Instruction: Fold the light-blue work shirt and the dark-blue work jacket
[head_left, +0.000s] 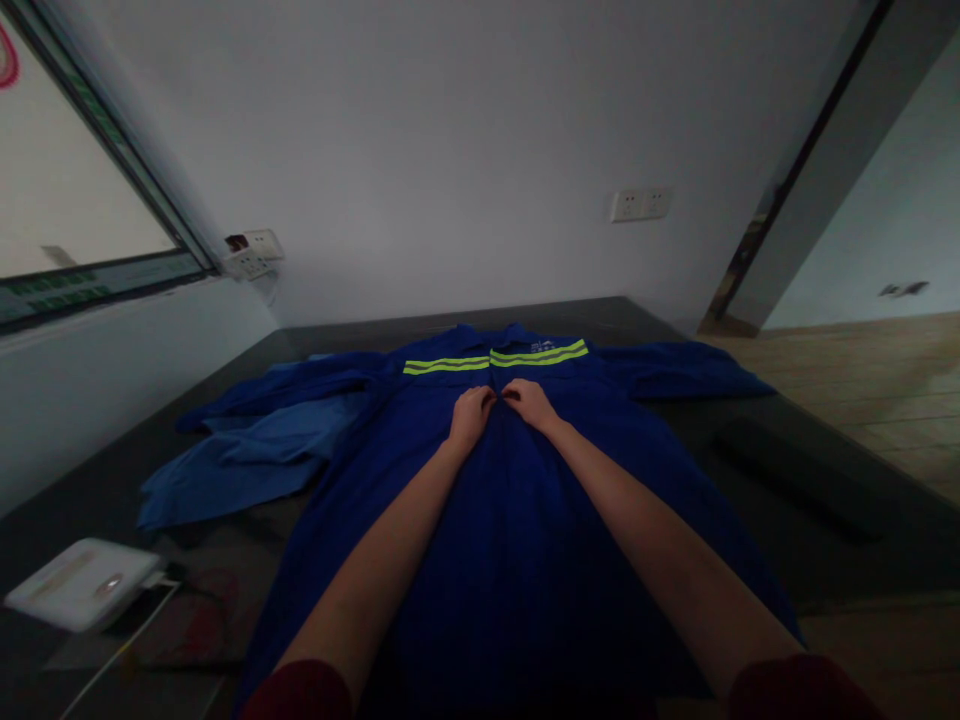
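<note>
If tugged unevenly, could pucker or skew at centre front of blue garment (514,520), spread on dark table (611,316) and pinched there by left hand (472,412) and right hand (532,402), close together. Could also slip free if gripped too shallowly.

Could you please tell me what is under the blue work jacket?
The blue work jacket rests on a dark table, one sleeve over lighter blue cloth; anything beneath its body is covered.

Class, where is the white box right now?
In the head view, the white box is at lower left, left of the dark blue garment and nearer the camera than the light blue cloth.
</note>
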